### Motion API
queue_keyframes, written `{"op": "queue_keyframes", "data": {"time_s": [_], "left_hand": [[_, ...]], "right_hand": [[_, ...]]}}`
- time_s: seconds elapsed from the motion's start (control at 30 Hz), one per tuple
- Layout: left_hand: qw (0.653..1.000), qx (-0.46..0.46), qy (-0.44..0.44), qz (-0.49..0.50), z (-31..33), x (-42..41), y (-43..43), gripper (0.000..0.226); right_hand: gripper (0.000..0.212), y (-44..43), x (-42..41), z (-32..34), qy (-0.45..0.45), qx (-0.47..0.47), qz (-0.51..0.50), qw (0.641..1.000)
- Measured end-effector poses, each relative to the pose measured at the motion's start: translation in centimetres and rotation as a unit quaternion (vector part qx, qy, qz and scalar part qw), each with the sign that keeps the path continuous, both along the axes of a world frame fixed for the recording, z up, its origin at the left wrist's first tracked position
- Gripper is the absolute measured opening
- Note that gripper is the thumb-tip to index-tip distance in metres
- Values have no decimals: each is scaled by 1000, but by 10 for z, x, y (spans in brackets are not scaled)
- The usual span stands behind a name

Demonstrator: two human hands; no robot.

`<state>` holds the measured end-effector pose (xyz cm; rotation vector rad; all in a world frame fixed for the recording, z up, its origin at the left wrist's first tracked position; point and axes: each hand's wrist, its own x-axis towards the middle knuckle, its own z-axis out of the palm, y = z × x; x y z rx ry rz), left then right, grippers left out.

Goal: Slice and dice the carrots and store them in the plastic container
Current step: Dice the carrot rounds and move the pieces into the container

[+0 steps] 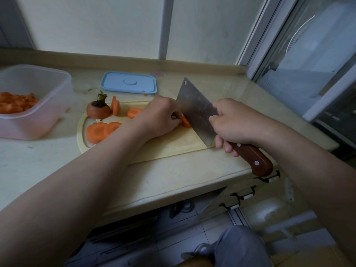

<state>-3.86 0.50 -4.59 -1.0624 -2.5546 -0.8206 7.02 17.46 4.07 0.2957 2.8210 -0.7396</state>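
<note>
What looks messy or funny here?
A tiny carrot scrap sits on the corner of the blue lid, strayed off the cutting board where the slices lie. Nothing else stands out.

I see a dim, greyish feed, soft daylight from the window [312, 60] at right, faint sheen on the counter [173, 172], edges bowed by the wide lens

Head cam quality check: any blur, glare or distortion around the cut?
Head view: dim, flat light, window at right not blown out; wide-angle bends the counter edge and stretches forearms; cleaver shows dull sheen, no glare; left hand hides most of the carrot piece; right hand sharp, little motion blur.
</note>
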Motion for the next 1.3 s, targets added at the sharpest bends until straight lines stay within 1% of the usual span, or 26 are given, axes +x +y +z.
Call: {"op": "queue_keyframes", "data": {"time_s": [0.13, 0.27, 0.47, 0.6, 0.73, 0.87, 0.93, 1.0, 1.07, 1.1, 1.13, 1.2, 1.23, 1.3], "left_hand": [[1000, -6, -12, 13, 0, 0, 1, 10], [1000, -5, -18, 21, -1, 0, 1, 11], [999, -6, -24, 35, -2, -2, 2, 13], [999, -9, -25, 34, 0, 0, 1, 11], [999, 2, -19, 30, 1, 2, 0, 9], [999, 27, -4, 37, 2, 3, 1, 10], [999, 39, 0, 34, 2, 2, 1, 13], [999, 26, 21, 18, 2, 2, 2, 18], [999, 5, 39, -6, 2, 4, 2, 13], [999, -3, 45, -16, 2, 5, 2, 10], [999, -8, 45, -19, 2, 5, 2, 9], [999, -22, 28, -14, 0, 4, 2, 13], [999, -31, 18, -13, 0, 3, 1, 15], [999, -41, 11, -18, -1, 3, 1, 16]], "right_hand": [[23, -3, -2, -3, -15, 19, -1, 1000], [9, -10, -2, -3, -26, 46, 14, 999], [13, -30, -9, -3, -39, 97, 33, 994], [15, -38, -12, -3, -28, 104, 38, 993], [14, -24, -13, -6, -29, 58, 24, 998], [24, -4, -9, -4, -16, -17, 2, 1000], [19, 0, -6, -3, -6, -46, 0, 999], [13, 1, -4, -4, 0, -65, -1, 998], [13, 2, -5, -7, 4, -76, -4, 997], [17, 3, -6, -7, 11, -81, -6, 997], [25, 4, -7, -8, 19, -88, -10, 996], [48, 8, -7, -6, 30, -112, -25, 993], [49, 11, -7, -4, 33, -126, -30, 991], [46, 19, -7, 1, 37, -156, -43, 986]]}}
